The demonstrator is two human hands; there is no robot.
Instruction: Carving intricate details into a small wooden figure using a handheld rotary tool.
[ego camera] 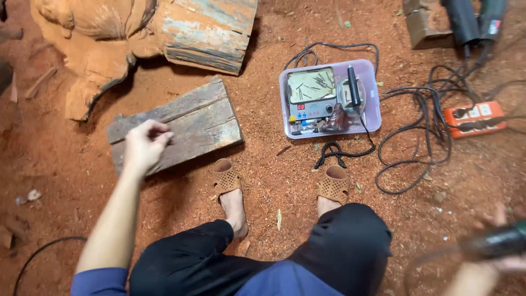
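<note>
Left hand [143, 147] sits on the weathered plank [176, 125], fingers curled loosely, gripping nothing. Right hand [501, 256], blurred at lower right, is wrapped round a dark handheld power tool [503, 240]. Plank lies flat on the sawdust floor [274, 181], just ahead of my sandalled feet. I read this as positioning the wood; next calls for a firm hold-down and bringing the tool across.

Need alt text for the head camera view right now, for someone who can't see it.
A seated person's left hand rests on a weathered plank on sawdust-covered ground, while the right hand grips a blurred dark power tool. Ahead sit a plastic tray holding a small control unit, tangled cables and an orange power strip.
</note>
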